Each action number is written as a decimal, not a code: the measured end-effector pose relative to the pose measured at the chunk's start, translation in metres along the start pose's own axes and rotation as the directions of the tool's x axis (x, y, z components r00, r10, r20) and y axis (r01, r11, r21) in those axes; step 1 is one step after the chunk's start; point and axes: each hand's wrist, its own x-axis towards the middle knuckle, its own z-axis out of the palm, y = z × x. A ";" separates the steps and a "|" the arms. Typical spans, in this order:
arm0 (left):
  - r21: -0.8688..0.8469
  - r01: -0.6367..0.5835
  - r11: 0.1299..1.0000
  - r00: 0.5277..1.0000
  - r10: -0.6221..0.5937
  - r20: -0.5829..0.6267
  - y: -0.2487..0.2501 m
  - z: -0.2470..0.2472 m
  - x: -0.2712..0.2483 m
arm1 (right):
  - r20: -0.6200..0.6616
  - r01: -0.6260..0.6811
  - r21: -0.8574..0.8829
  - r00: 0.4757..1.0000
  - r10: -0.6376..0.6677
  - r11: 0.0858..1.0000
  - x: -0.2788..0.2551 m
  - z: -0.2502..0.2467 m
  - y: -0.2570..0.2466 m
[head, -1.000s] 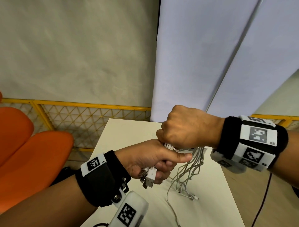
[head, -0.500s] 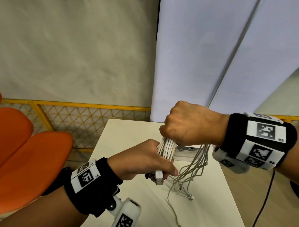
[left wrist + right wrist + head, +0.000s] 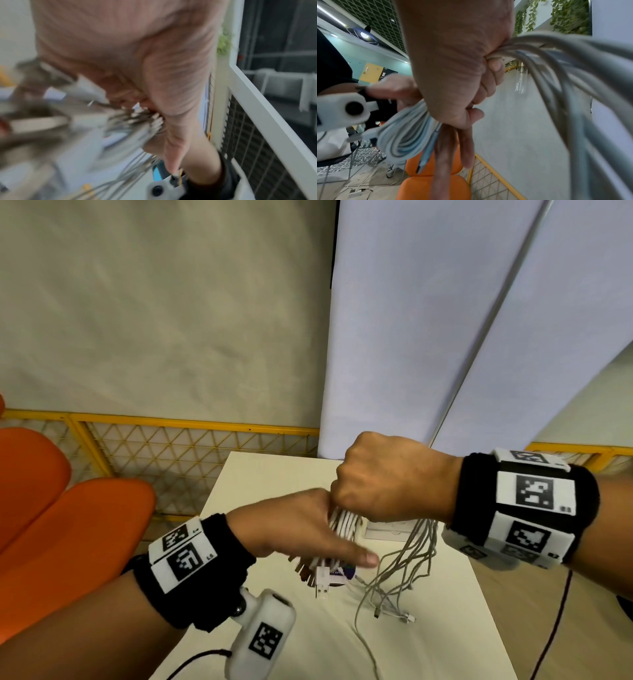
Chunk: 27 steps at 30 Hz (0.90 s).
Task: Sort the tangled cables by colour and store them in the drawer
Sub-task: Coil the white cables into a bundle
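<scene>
The right hand (image 3: 383, 477) is held as a fist above the worktop (image 3: 260, 474), its grip clenched round a bundle of white cables (image 3: 344, 523). The hold is high, I judge, so that the loose lengths hang free and straighten under their own weight. These tails (image 3: 404, 570) drop from under the wrist, and their plugs (image 3: 394, 613) rest on the worktop surface.

The left hand (image 3: 298, 529) sits just below and against the right. Its thumb points out straight to the right, and in the right wrist view its fingers (image 3: 467, 147) run straight down beside the coil (image 3: 402, 136). Its grip appears released: it touches and steadies the coil rather than grasping it. The left wrist view is too blurred to confirm this.

A USB plug (image 3: 322, 585) hangs from the lower end of the bundle, close over the worktop. The coil is looped in neat turns, which suggests the white cables are being gathered as one colour group.

A flat white box (image 3: 387, 530) lies on the worktop behind the hands, and a small label or packet (image 3: 342, 571), partly hidden, lies under the left thumb. An orange seat (image 3: 68, 525) and a yellow mesh fence (image 3: 191, 446) stand to the left.

No drawer is visible in any view. Storage is not yet done.
</scene>
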 end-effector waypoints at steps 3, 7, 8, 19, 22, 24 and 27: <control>-0.187 -0.040 0.981 0.995 0.022 -0.096 0.007 -0.007 0.005 | -0.024 -0.038 0.025 0.999 0.038 0.999 0.005 0.001 0.004; -0.326 -0.027 0.945 0.988 -0.024 -0.152 0.010 0.000 0.010 | -0.003 -0.095 0.035 0.995 0.096 0.995 0.008 0.000 0.006; -0.343 -0.005 0.939 0.989 -0.045 -0.139 0.010 0.002 0.011 | 0.006 -0.115 0.043 0.993 0.115 0.992 0.008 -0.004 0.006; -0.245 0.115 0.963 0.977 -0.154 -0.149 0.007 -0.004 0.012 | 0.188 -0.243 0.235 0.961 0.202 0.941 0.010 -0.015 0.010; -0.271 0.120 0.955 0.975 -0.165 -0.148 0.006 -0.003 0.013 | 0.187 -0.250 0.222 0.959 0.211 0.942 0.012 -0.015 0.010; -0.297 0.109 0.949 0.974 -0.161 -0.158 0.005 -0.002 0.014 | 0.175 -0.246 0.210 0.962 0.211 0.946 0.013 -0.015 0.009; -0.331 0.077 0.941 0.970 -0.147 -0.191 0.002 -0.003 0.014 | 0.135 -0.267 0.233 0.961 0.241 0.935 0.014 -0.013 0.009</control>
